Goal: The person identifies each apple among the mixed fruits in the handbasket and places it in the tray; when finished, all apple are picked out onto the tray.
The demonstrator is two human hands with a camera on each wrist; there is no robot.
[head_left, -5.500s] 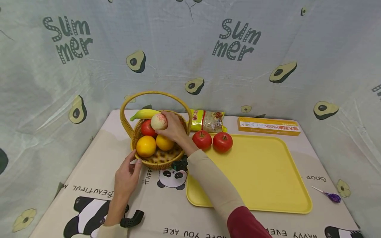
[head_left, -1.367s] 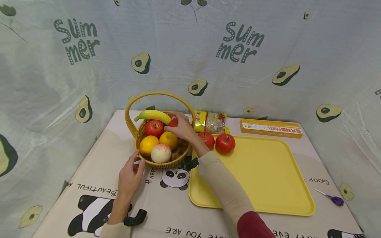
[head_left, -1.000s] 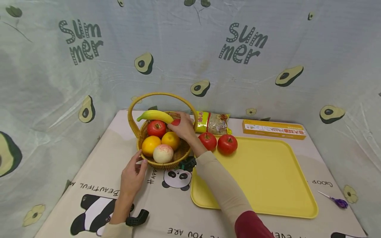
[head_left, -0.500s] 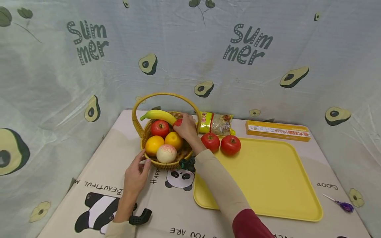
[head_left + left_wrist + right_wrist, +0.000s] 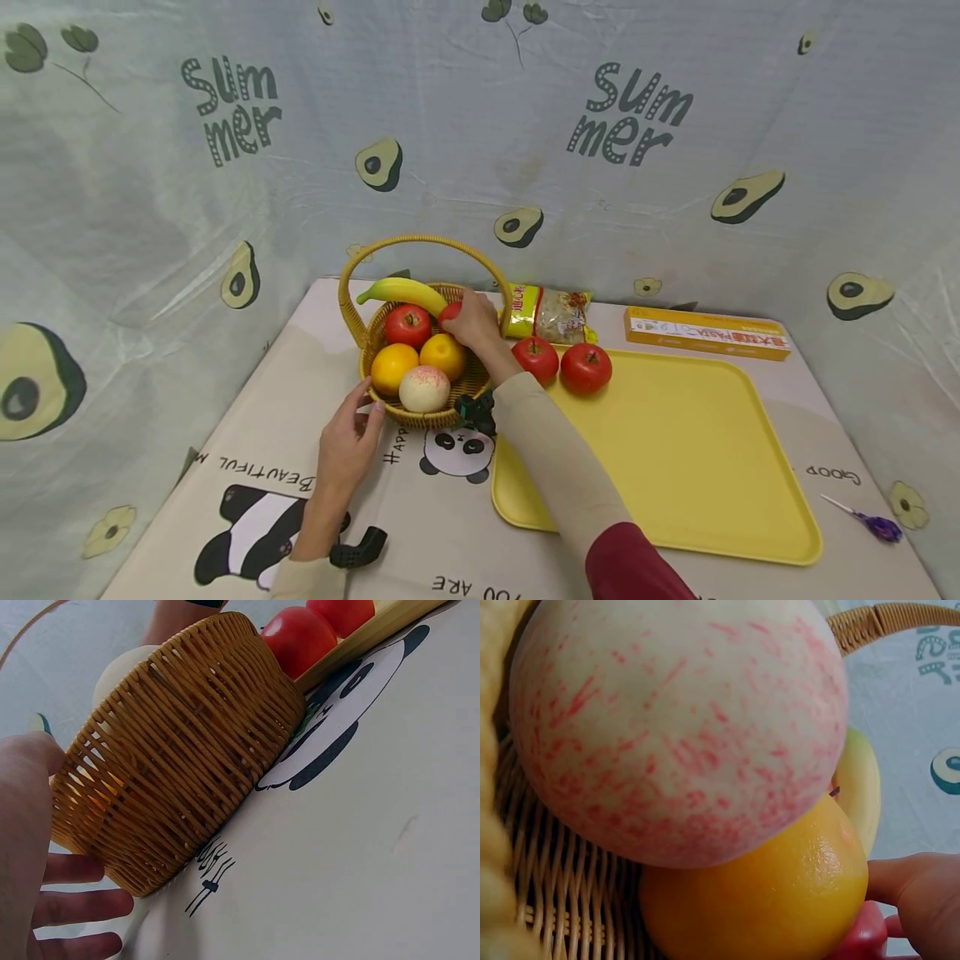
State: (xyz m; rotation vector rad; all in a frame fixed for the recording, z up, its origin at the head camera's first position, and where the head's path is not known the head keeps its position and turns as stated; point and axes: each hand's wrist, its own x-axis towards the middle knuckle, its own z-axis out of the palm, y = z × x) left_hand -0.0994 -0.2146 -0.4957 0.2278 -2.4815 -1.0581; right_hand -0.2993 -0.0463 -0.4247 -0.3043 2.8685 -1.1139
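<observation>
A wicker basket [image 5: 420,418] with a tall arched handle holds fruit: a banana [image 5: 401,291], a red apple [image 5: 407,326], an orange [image 5: 394,369], a yellow-orange fruit [image 5: 442,357] and a pale peach [image 5: 424,389]. At the back right inside it, my right hand [image 5: 477,323] grips a second red apple [image 5: 450,313], mostly hidden behind the fingers. My left hand [image 5: 349,446] touches the basket's front left side, index finger and thumb at the wall. Its other fingers [image 5: 82,907] stretch loosely beside the wicker in the left wrist view. The peach [image 5: 682,735] fills much of the right wrist view.
Right of the basket lies a yellow tray [image 5: 675,467], with two red apples [image 5: 586,368] at its back left corner. Behind stand a snack bag [image 5: 551,314] and an orange pasta box [image 5: 705,333]. A purple lollipop [image 5: 877,527] lies at the far right.
Earlier my right hand held the peach, which now sits in the basket's front; that hand now grips the red apple at the back right. Lately only the head view has shifted slightly.
</observation>
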